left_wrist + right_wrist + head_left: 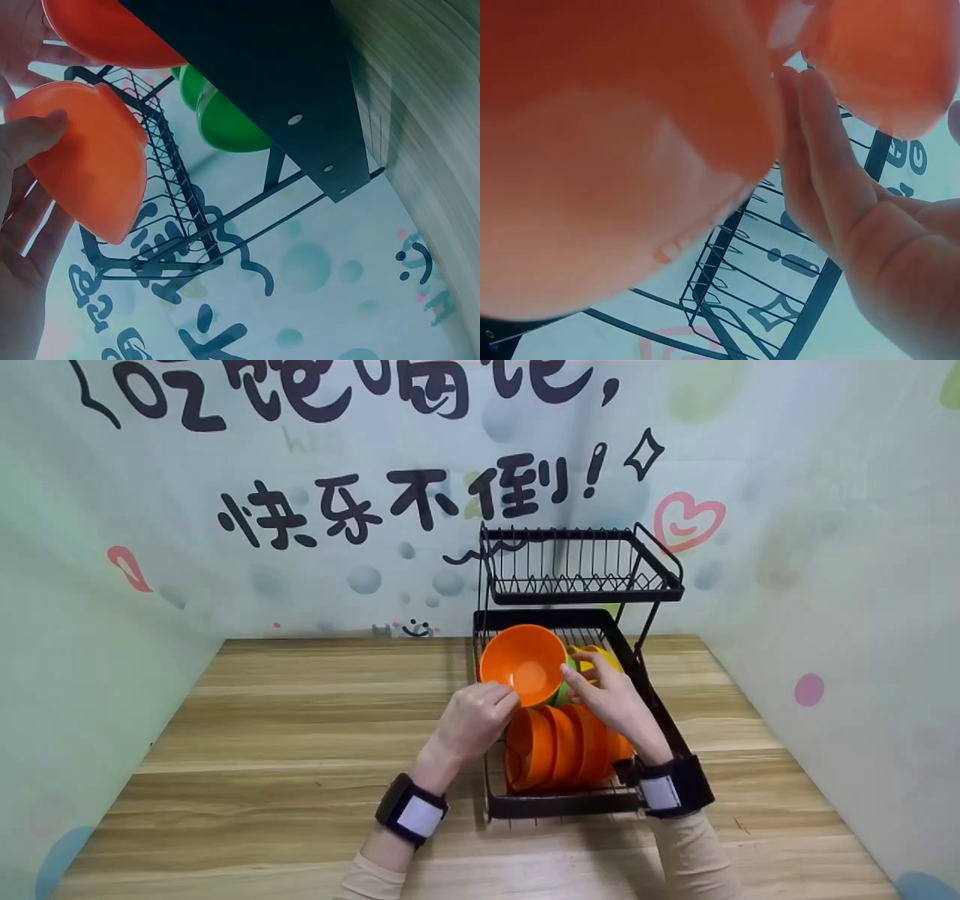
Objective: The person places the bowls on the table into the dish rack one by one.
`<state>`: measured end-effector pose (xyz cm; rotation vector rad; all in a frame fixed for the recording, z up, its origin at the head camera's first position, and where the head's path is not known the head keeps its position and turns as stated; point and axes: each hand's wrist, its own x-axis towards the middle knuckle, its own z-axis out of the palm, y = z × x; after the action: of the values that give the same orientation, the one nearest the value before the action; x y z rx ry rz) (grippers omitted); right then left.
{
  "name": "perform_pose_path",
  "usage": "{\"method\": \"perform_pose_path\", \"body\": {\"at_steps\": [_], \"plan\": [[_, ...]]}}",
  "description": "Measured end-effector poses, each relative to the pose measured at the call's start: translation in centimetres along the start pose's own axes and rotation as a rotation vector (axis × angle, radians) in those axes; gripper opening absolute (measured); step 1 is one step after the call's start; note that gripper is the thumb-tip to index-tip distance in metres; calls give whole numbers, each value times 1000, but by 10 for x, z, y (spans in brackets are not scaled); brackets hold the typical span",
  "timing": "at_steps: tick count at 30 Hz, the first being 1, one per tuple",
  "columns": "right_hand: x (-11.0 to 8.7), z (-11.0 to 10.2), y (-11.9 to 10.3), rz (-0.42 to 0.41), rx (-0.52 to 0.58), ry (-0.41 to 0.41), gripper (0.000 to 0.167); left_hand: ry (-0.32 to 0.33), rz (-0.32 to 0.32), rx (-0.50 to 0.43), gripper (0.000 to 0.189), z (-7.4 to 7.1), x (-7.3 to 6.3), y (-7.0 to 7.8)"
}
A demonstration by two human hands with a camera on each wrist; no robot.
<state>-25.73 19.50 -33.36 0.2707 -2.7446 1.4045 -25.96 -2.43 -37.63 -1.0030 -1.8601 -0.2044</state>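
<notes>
An orange bowl is held above the dish rack, its inside facing up and toward the head camera. My left hand pinches its lower rim; in the left wrist view the thumb lies across the bowl. My right hand is beside the bowl's right edge, fingers loosely extended; whether it touches the rim is unclear. In the right wrist view those fingers look nearly straight next to the raised bowl. Below, several orange bowls stand on edge in a row.
The black two-tier rack has an upper shelf behind the hands and a lower tray. Green bowls and yellow bowls sit farther back on the lower tier. A wooden table lies under it, with printed cloth walls around.
</notes>
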Motion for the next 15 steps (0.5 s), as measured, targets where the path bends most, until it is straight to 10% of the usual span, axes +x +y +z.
{"method": "perform_pose_path", "body": {"at_steps": [15], "plan": [[-2, -1, -3, -28, 255, -93, 53, 41, 35, -5, 6, 3, 2, 8]]}}
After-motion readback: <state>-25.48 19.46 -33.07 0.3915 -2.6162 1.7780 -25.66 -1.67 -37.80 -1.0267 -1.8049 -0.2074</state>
